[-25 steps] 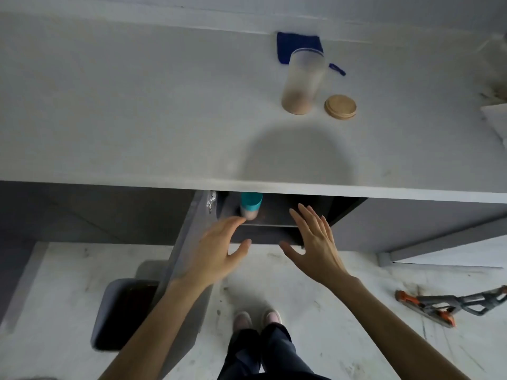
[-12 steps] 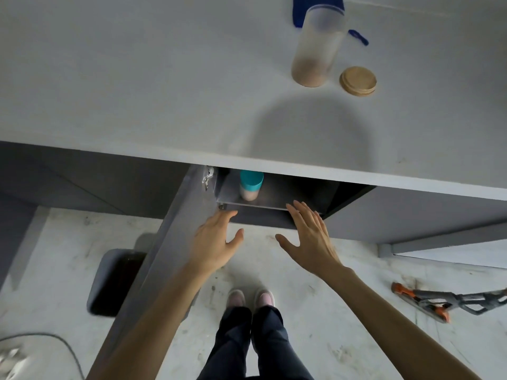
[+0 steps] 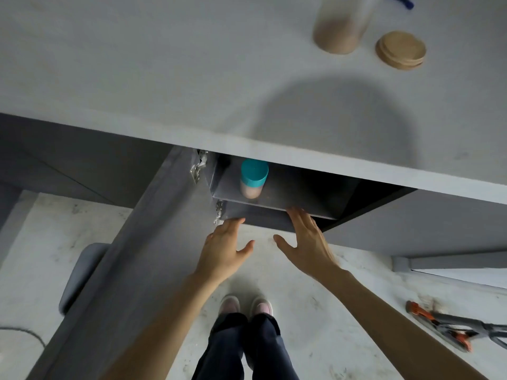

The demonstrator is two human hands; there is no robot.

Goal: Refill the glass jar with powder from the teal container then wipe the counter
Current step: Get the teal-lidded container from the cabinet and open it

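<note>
I can read no text, label, brand, number or sign anywhere in my view.
</note>
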